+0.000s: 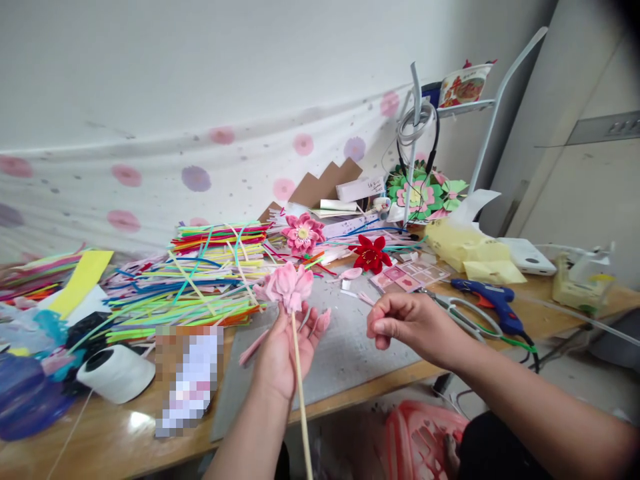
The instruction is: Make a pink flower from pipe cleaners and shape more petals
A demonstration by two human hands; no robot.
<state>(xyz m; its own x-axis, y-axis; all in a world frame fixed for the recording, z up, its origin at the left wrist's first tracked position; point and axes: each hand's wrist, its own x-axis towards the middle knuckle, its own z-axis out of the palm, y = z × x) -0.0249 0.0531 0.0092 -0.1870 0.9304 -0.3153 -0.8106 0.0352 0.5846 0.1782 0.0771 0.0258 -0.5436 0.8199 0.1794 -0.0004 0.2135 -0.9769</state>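
Note:
My left hand (280,353) is closed round a pale wooden stick (301,407) that carries a pink pipe-cleaner flower (289,283) on its top end. The flower's fuzzy petals are bunched together above my fingers. A loose pink petal (323,321) shows at the fingertips of this hand. To the right, my right hand (400,323) hovers over the grey cutting mat (350,353) with its fingers curled and pressed together, apart from the flower. Whether anything is pinched there is hidden. Another pink petal (351,274) lies on the mat's far part.
Bundles of coloured pipe cleaners (200,273) lie left. Behind the mat are a finished pink flower (303,233) and a red flower (371,255). Scissors (470,317) and a blue glue gun (493,300) lie right. A white thread spool (117,373) stands near left.

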